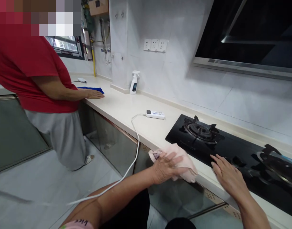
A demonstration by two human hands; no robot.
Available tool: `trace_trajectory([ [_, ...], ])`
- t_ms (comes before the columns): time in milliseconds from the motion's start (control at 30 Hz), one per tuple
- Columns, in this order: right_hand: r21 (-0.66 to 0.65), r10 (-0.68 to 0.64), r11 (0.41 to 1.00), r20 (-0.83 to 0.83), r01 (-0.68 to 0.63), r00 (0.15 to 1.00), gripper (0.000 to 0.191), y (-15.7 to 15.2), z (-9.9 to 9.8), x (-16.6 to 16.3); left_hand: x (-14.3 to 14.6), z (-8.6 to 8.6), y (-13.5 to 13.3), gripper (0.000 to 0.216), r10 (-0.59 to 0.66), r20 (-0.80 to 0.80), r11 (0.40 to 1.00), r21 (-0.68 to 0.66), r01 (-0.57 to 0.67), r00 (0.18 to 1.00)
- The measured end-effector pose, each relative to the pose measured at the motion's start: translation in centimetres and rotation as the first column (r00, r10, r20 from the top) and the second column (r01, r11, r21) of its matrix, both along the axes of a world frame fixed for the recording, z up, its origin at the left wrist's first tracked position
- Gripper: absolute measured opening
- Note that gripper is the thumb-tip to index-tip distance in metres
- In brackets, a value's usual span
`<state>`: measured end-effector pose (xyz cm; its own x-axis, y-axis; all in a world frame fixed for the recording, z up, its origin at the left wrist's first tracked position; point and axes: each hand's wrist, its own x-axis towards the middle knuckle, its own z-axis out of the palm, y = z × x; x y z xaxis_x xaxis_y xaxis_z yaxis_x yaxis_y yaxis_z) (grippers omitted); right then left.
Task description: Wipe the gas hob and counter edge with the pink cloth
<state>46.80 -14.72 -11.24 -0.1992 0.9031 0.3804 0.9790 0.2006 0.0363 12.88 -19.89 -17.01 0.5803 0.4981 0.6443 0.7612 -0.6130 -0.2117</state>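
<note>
My left hand (168, 167) is over a pale pink cloth (184, 159) at the front edge of the counter, its fingers spread across the fabric. Part of the cloth hangs down past the edge, before the cabinet fronts. On the front rim of the black gas stove (178, 136) rests my right hand (229, 175), flat, holding nothing. A stove knob (238, 161) stands just beyond its fingers. The nearer burner (200, 130) lies to the left of that hand, farther back.
A white power strip (155, 114) lies on the pale counter (119, 106), its cord (138, 143) dropping over the edge and crossing my left arm. A spray bottle (133, 84) stands against the wall. At left, a person in red (41, 73) presses a blue cloth (94, 89). A range hood (250, 38) overhangs the stove.
</note>
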Motion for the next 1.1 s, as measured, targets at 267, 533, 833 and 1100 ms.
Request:
trace_trajectory([
  [267, 0.000, -0.013, 1.000, -0.017, 0.013, 1.000, 0.062, -1.3, 1.0, -1.1, -19.7, 3.0, 3.0, 0.042, 0.277, 0.022, 0.934, -0.240, -0.263, 0.961],
  [533, -0.039, -0.051, 0.998, -0.034, 0.049, 0.998, 0.057, -2.0, 2.3, -2.7, -27.3, 6.9, 3.6, 0.062, 0.353, 0.081, 0.924, -0.186, -0.334, 0.932],
  [833, -0.019, -0.026, 1.000, -0.096, 0.025, 0.995, 0.056, -2.2, 2.6, -3.5, -23.1, 6.6, 3.6, 0.062, 0.334, 0.028, 0.936, -0.129, -0.328, 0.942],
  [1100, -0.021, -0.028, 0.999, -0.139, 0.025, 0.990, 0.055, -2.2, 2.7, -3.6, -6.0, 5.3, 1.2, 0.069, 0.237, -0.070, 0.942, -0.226, -0.247, 0.969],
])
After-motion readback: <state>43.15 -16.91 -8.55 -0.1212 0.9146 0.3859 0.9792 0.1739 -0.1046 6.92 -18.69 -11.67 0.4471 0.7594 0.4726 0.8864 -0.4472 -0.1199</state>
